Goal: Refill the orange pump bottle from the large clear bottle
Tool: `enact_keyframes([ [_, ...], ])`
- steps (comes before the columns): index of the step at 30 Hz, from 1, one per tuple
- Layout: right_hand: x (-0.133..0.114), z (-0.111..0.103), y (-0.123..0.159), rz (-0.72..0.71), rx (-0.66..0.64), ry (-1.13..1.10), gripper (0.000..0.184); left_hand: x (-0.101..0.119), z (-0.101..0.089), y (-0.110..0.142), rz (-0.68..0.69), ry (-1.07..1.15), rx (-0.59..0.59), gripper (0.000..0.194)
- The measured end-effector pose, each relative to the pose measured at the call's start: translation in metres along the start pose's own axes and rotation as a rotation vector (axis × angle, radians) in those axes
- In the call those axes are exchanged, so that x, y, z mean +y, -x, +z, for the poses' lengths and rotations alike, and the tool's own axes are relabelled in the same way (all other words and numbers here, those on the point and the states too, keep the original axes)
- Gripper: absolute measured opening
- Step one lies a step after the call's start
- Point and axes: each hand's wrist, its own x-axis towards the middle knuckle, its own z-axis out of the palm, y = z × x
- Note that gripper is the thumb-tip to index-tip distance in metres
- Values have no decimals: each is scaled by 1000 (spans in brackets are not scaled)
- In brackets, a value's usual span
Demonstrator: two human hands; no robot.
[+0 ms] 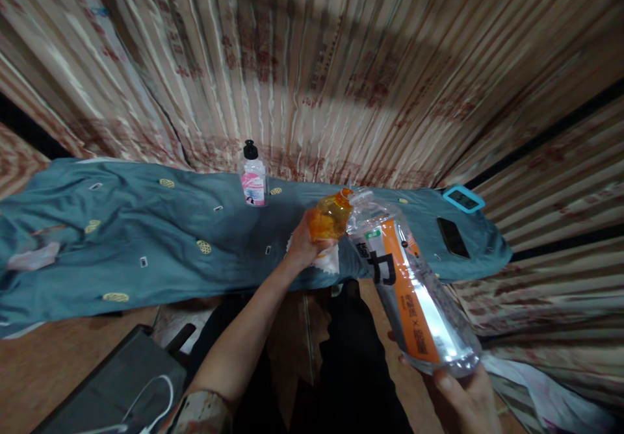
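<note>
My left hand [305, 242] is wrapped around a small orange bottle [330, 218], tilted with its mouth toward the neck of a large clear bottle [412, 284] with an orange label. My right hand [463, 395] grips that large bottle by its base and holds it slanted, neck up and to the left. The two bottle mouths touch or nearly touch above the front edge of a table covered in teal cloth [146, 232]. Something white [329, 262] lies on the cloth just under my left hand.
A small pump bottle [253, 177] with a pink label stands at the back of the table. A black phone [453, 237] and a blue-framed device [464, 198] lie at the right end. Striped curtains hang behind. A dark bag [117, 382] sits on the floor at lower left.
</note>
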Motion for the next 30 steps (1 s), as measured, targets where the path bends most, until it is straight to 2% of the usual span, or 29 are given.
enact_keyframes([
  [8,-3,5,3,-1,-24,-63,110,-5,0,-1,36,40,-17,64],
  [14,5,-1,1,-17,-7,-48,97,-13,2,-2,25,15,4,68],
  [21,8,-9,-1,18,-34,-51,110,-17,3,-2,34,28,10,67],
  [24,8,-7,1,21,-46,-49,105,-17,3,-2,32,63,8,67],
  [30,3,4,6,-8,-75,-182,98,-16,3,-2,20,75,2,70],
])
